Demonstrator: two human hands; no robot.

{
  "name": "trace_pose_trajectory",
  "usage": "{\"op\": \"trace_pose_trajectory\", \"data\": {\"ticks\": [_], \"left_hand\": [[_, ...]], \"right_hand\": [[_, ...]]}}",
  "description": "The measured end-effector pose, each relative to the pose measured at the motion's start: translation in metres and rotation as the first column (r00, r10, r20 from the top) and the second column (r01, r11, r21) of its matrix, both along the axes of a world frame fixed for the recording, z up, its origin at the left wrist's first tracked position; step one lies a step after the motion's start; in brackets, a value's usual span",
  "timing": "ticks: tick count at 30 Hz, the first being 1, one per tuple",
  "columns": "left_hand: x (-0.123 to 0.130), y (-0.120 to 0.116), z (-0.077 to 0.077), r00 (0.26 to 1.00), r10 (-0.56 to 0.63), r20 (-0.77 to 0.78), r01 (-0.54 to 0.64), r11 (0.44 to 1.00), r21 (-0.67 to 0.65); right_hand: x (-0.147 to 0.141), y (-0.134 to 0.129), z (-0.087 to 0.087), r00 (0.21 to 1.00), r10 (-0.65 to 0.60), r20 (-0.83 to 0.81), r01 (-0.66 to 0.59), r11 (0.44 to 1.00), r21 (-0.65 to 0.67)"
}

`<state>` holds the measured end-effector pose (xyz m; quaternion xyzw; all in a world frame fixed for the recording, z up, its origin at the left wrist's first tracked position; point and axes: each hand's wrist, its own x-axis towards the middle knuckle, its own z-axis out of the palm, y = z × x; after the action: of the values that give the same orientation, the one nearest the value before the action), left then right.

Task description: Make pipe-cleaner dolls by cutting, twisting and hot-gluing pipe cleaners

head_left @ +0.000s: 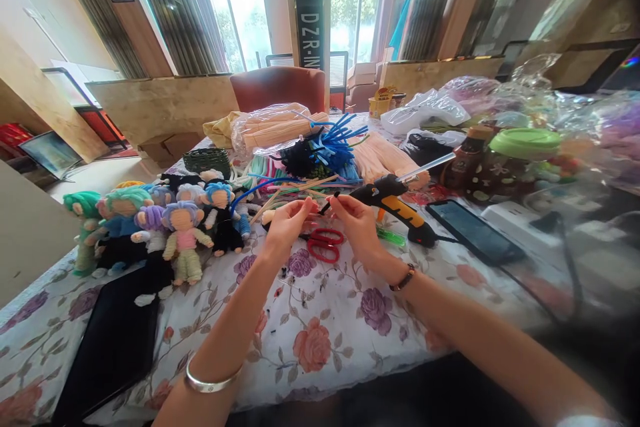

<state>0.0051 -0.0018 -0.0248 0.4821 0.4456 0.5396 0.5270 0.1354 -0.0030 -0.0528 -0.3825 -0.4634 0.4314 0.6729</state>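
Observation:
My right hand [357, 223] pinches a short black piece of pipe cleaner [327, 205] between thumb and fingertips. Close by on the left, my left hand [287, 227] is closed in a pinch; whatever lies between its fingertips is too small to make out. Red-handled scissors [325, 245] lie on the cloth between and just below my hands, their blades partly hidden. Right of my right hand rests a black and yellow glue gun [400, 207] with a clear glue stick in its back. Bundles of blue pipe cleaners [337, 147] are heaped behind my hands.
Several small pipe-cleaner dolls [186, 240] stand at the left, behind a black tablet-like slab [107, 347]. At the right are a phone [473, 230], a white power strip [523, 223] with cables and a green-lidded jar [523, 153]. Plastic-wrapped bundles [280, 128] line the back of the flowered tablecloth [320, 320].

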Motion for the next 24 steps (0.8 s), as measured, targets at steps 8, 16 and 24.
{"op": "trace_pose_trajectory", "data": {"ticks": [8,16,24], "left_hand": [[0.0034,-0.0021,-0.0058,0.988,-0.071,-0.137,0.079,0.995,0.058],[0.0061,-0.0018,-0.0044,0.98,-0.018,-0.198,0.033,0.997,0.075],[0.0078,-0.0028,-0.0059,0.984,-0.022,-0.175,0.03,0.999,0.041]], "right_hand": [[-0.0011,-0.0016,0.0047,0.999,-0.015,0.031,0.016,0.999,-0.033],[-0.0028,0.003,0.0032,0.998,-0.047,0.051,0.046,0.998,0.031],[-0.0015,0.0034,0.0033,0.996,-0.051,0.076,0.048,0.998,0.047]]}}
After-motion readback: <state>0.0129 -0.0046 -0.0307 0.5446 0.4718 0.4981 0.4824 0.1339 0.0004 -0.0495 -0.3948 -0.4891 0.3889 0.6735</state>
